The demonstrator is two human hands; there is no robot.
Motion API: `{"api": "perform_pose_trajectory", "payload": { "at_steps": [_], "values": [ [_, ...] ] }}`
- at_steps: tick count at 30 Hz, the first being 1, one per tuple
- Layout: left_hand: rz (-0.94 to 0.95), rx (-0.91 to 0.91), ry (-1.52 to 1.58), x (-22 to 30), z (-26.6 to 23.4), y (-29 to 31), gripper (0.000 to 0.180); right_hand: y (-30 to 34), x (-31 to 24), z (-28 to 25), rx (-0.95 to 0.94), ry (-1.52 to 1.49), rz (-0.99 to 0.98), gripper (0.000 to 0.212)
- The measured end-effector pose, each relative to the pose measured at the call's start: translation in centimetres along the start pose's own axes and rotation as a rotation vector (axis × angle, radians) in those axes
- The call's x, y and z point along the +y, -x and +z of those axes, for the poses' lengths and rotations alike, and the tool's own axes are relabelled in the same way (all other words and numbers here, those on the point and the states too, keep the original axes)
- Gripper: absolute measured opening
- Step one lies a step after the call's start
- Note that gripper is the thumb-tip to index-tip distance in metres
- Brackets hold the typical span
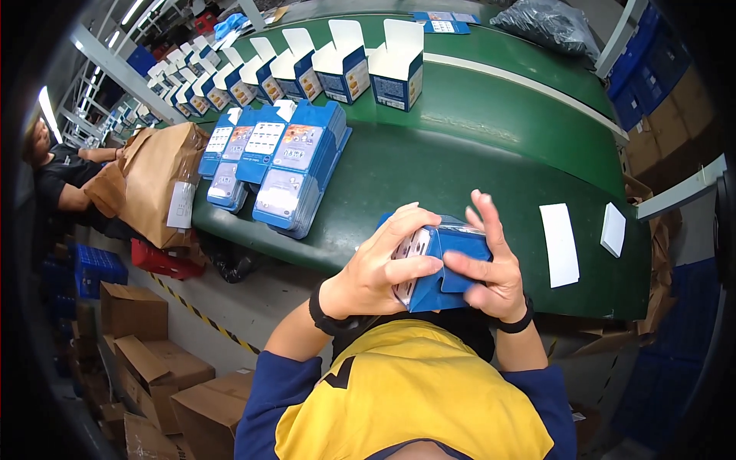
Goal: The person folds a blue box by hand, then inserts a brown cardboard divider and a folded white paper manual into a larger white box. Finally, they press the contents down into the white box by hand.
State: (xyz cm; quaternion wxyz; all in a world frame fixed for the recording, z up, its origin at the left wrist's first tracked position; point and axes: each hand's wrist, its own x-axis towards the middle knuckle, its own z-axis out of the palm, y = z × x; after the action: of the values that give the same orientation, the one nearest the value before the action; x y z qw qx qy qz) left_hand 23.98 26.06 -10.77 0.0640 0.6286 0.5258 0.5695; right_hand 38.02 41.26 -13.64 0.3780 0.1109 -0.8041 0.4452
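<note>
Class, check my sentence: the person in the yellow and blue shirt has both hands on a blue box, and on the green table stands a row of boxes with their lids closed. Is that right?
Not quite: the head view shows the lids on the row of boxes open and raised. The rest holds: the left hand and right hand are on the blue box.

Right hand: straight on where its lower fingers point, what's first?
Most likely the blue box. The right hand is at or just off it; blur and depth leave contact unclear.
</note>
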Motion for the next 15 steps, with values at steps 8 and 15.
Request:
{"api": "perform_pose_trajectory", "payload": {
  "at_steps": [8, 15],
  "values": [
    [0.083, -0.26, -0.201, 0.1, -0.6, -0.3, 0.072, -0.7, -0.8, 1.0, 0.052, 0.033, 0.325, 0.063],
    [0.049, -0.233, -0.119, 0.7, -0.7, -0.6, 0.079, -0.6, -0.4, -0.1, -0.018, -0.12, 0.356, 0.054]
  ]
}}
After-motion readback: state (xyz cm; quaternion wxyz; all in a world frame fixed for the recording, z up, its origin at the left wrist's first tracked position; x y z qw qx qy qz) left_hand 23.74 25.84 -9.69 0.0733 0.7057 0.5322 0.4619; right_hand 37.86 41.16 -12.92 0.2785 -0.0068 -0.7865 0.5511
